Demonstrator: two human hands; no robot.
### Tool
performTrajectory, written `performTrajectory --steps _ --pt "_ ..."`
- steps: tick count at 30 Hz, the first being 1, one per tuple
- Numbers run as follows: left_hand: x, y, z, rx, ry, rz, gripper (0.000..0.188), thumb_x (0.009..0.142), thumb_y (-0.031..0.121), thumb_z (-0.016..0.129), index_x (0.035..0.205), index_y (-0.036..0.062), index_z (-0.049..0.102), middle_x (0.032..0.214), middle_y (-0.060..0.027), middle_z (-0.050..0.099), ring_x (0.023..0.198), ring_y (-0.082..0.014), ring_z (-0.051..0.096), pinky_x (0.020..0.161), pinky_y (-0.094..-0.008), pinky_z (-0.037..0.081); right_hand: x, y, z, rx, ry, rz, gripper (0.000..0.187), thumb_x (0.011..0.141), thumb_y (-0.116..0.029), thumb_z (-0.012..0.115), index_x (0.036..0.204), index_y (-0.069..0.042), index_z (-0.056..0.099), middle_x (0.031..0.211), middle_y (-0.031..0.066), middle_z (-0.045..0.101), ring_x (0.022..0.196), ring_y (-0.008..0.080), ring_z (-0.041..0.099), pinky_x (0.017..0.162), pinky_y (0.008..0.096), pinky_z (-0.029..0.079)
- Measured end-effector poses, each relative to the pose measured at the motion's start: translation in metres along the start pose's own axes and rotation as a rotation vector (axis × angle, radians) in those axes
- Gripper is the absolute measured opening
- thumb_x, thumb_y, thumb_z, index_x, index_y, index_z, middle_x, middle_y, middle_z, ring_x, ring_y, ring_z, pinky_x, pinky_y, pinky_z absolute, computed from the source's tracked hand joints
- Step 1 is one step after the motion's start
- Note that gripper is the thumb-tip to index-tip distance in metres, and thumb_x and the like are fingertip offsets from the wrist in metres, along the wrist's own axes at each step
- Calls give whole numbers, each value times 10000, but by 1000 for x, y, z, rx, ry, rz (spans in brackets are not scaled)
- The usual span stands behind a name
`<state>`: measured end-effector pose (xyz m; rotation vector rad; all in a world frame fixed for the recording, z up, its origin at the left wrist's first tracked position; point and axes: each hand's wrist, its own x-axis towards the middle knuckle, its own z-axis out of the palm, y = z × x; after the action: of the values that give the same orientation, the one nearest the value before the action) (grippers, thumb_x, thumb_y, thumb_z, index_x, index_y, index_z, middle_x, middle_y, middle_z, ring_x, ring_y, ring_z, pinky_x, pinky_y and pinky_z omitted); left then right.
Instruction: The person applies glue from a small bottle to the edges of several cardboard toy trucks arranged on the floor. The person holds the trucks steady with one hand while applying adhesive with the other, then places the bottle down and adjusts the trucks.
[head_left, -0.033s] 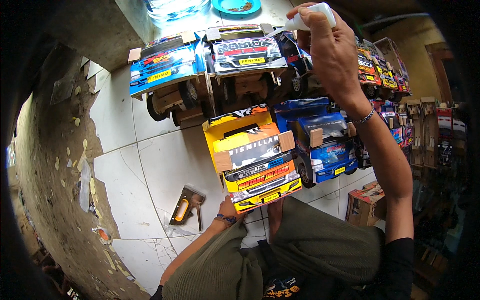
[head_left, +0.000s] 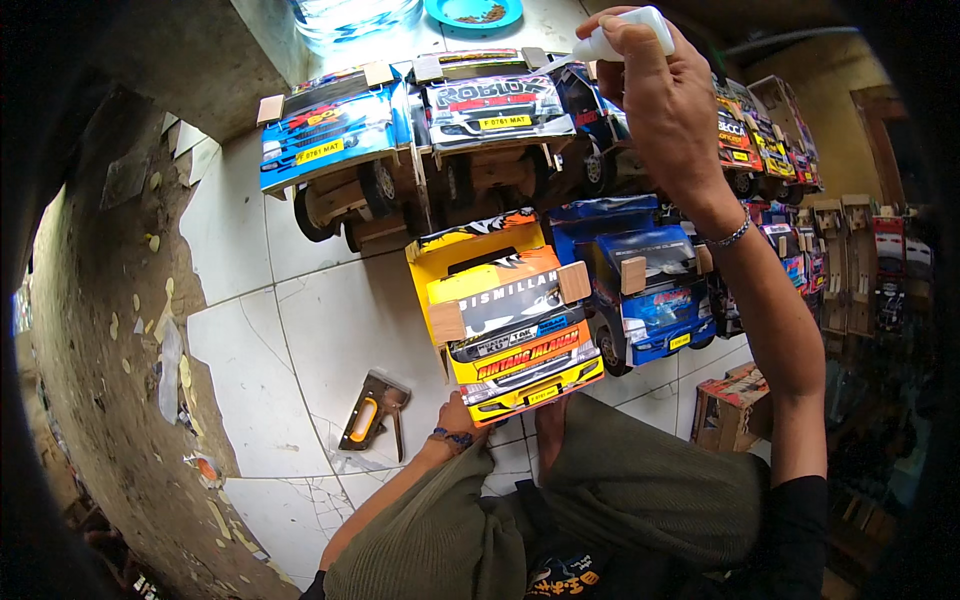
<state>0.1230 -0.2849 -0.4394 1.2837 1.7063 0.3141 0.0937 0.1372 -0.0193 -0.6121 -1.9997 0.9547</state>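
Note:
My right hand (head_left: 665,100) is closed around a small white squeeze bottle (head_left: 635,35), whose thin nozzle points left over the top of a white-and-black toy truck (head_left: 495,105). In front of my knees, a yellow-and-orange toy truck (head_left: 520,335) faces me, with a wooden block on each side of its windscreen. My left hand (head_left: 458,412) reaches to its lower left corner; the fingers are hidden there. Just right of it stands a blue toy truck (head_left: 655,290), also with wooden blocks. A light-blue toy truck (head_left: 330,125) is at the back left.
A staple gun (head_left: 375,415) lies on the white tiles (head_left: 240,350) left of my left hand. More toy trucks (head_left: 760,140) line the right. A cardboard box (head_left: 730,405) sits by my right knee. At the back is a turquoise plate (head_left: 475,25); a rough wall (head_left: 120,300) runs along the left.

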Motion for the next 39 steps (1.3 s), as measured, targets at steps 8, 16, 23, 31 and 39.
performTrajectory --steps 8,16,23,31,39 --pt "-11 53 -65 -118 -53 -189 630 802 471 730 1224 24 594 1128 -258 639 1018 -441 646 877 -518 541 -8 -9 -17 109 4 306 365 1016 -349 494 1231 -94 641 789 -46 502 698 8 448 625 187 417" --pt "-7 45 -54 -151 -3 -168 679 789 502 735 1201 -17 590 1101 -256 639 1017 -443 647 861 -519 543 -3 -10 -43 501 3 495 428 1006 -313 517 1359 -70 522 813 -52 445 755 12 440 641 183 418" --pt "-9 52 -63 -97 52 -79 641 827 540 685 1194 16 637 1109 -253 637 1021 -438 641 860 -523 541 -4 -19 -45 419 -103 444 506 1019 -431 529 1331 -32 525 889 -29 533 821 22 507 675 178 449" --pt "-11 57 -69 -172 -2 -150 615 835 523 673 1189 21 646 1105 -258 642 1016 -440 644 854 -523 547 0 -9 -28 310 81 398 346 951 -418 676 1048 -98 586 819 18 613 717 54 605 645 212 526" --pt "-15 71 -90 -147 -11 -134 503 861 431 655 1165 30 657 1101 -256 638 1010 -441 642 849 -530 547 3 -8 -15 330 -47 340 413 995 -478 579 1052 -69 587 790 46 622 696 60 580 558 189 450"
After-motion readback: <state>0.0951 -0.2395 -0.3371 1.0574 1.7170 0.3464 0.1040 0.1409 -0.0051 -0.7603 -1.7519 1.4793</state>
